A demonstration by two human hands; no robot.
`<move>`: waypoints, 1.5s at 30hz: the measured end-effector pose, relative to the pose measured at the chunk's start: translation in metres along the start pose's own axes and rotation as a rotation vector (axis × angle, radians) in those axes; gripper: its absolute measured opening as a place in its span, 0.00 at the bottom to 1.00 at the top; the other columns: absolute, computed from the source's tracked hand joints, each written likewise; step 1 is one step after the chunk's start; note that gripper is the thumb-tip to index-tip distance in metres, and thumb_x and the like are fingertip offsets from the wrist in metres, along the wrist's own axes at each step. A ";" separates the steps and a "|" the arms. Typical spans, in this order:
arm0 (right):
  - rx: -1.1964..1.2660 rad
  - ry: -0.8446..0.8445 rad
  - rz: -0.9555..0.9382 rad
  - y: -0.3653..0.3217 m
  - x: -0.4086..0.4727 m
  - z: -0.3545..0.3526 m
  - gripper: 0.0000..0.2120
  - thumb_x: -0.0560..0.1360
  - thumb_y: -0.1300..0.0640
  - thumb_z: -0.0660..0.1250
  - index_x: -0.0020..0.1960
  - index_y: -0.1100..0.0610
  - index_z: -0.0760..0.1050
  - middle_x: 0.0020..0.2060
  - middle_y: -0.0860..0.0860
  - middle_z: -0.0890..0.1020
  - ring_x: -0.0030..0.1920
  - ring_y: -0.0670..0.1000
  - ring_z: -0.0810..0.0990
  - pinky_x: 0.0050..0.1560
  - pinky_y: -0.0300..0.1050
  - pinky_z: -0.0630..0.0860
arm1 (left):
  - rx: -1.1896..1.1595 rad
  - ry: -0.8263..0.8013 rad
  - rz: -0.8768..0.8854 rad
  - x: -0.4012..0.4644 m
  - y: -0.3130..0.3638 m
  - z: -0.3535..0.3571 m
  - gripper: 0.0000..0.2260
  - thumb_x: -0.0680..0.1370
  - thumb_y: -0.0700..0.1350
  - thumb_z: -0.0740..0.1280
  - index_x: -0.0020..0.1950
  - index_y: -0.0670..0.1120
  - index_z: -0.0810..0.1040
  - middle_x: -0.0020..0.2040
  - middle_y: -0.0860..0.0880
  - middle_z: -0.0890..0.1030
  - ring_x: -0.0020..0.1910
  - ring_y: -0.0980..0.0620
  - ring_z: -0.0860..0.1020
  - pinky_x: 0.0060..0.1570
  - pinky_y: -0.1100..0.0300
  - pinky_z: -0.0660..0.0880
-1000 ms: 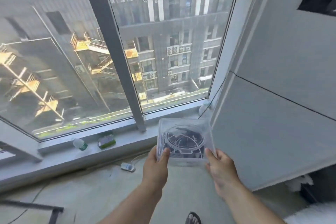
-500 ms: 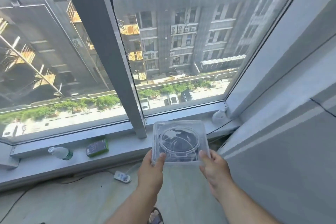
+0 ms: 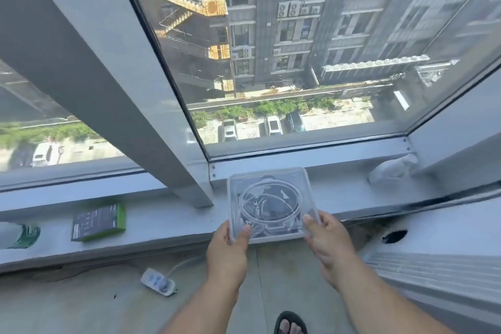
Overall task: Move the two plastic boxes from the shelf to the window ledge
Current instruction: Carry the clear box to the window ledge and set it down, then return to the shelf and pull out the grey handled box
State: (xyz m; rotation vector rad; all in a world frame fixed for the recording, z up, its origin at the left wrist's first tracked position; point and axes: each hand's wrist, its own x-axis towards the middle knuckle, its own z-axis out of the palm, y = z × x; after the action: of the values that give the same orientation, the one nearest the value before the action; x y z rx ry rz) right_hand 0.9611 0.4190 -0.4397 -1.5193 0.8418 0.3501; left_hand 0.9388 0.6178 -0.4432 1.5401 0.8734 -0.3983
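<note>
A clear, square plastic box (image 3: pixel 271 203) with a round ring moulded into its lid and dark cables coiled inside is held over the pale grey window ledge (image 3: pixel 339 198), just right of the foot of the grey window post (image 3: pixel 189 187). The left hand (image 3: pixel 227 249) pinches the box's near left corner, thumb on the lid; the right hand (image 3: pixel 328 241) grips the near right corner the same way. Whether the box's base already touches the ledge cannot be told. Only one box is visible, though a second could be stacked beneath it.

The step in hand looks like setting down. The next move likely calls for lowering the box flat, pushing it away from the ledge's front edge, then letting go with both hands. Well left of the post lie a green-sided dark carton (image 3: pixel 99 222) and a green-labelled plastic bottle (image 3: pixel 21 234), clear of the landing spot.
</note>
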 end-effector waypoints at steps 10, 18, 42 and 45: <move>-0.030 -0.053 0.018 0.048 0.125 0.037 0.06 0.81 0.56 0.66 0.54 0.50 0.81 0.49 0.45 0.86 0.50 0.45 0.84 0.52 0.40 0.75 | 0.144 0.033 0.041 0.107 -0.026 0.035 0.03 0.81 0.50 0.72 0.52 0.59 0.81 0.53 0.57 0.87 0.55 0.51 0.86 0.60 0.53 0.80; -0.200 -0.044 0.150 0.011 0.080 0.023 0.41 0.78 0.42 0.67 0.84 0.54 0.54 0.84 0.51 0.60 0.82 0.53 0.62 0.78 0.51 0.60 | 0.324 0.001 -0.009 0.079 0.016 0.027 0.37 0.81 0.59 0.68 0.87 0.52 0.56 0.85 0.49 0.63 0.83 0.49 0.63 0.79 0.51 0.62; 0.696 0.556 -0.219 -0.131 -0.584 -0.206 0.32 0.80 0.46 0.66 0.80 0.57 0.64 0.77 0.48 0.71 0.67 0.44 0.72 0.74 0.52 0.71 | 0.346 -0.788 0.416 -0.495 0.219 -0.037 0.27 0.84 0.51 0.66 0.83 0.49 0.67 0.77 0.45 0.74 0.69 0.46 0.77 0.72 0.43 0.74; 0.797 0.720 -0.275 -0.084 -0.653 -0.244 0.32 0.79 0.44 0.67 0.79 0.55 0.66 0.76 0.48 0.72 0.68 0.44 0.73 0.74 0.52 0.71 | 0.380 -0.943 0.454 -0.562 0.180 -0.009 0.25 0.84 0.48 0.66 0.82 0.48 0.68 0.76 0.44 0.75 0.68 0.46 0.77 0.68 0.45 0.76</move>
State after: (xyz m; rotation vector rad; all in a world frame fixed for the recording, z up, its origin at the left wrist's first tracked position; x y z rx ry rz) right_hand 0.5090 0.3733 0.0959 -0.9539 1.1224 -0.7148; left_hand 0.6997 0.4699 0.0756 1.5771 -0.2982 -0.8816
